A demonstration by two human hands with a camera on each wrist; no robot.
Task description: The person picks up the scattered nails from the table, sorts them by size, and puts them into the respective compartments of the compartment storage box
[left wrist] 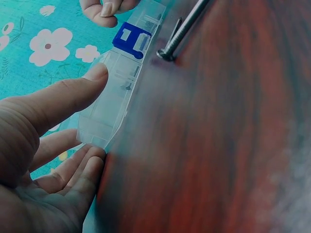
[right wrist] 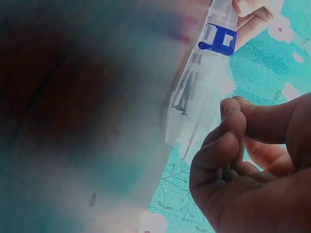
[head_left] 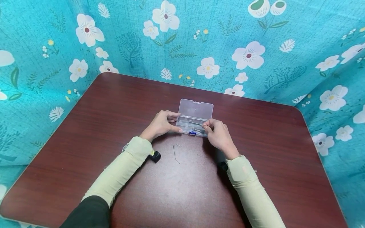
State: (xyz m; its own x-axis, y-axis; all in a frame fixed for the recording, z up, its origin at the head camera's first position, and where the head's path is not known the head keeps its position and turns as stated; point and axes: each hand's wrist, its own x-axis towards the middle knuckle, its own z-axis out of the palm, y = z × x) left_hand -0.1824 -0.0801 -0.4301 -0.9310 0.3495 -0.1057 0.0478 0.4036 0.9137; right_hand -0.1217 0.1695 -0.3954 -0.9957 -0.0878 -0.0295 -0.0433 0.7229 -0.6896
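Observation:
A clear plastic compartment box with a blue latch lies on the table, its lid raised at the back. My left hand grips the box's left end, thumb on the front wall and fingers behind. Over the right half, my right hand pinches the end of a thin, dark nail between thumb and forefinger. In the right wrist view the curled fingers hide the pinched end. Several nails lie inside the front compartment.
In front of the box, a long nail and two shorter ones, a small nail and a thin nail, lie loose on the brown table. A flowered blue curtain hangs along the table's far edge and sides.

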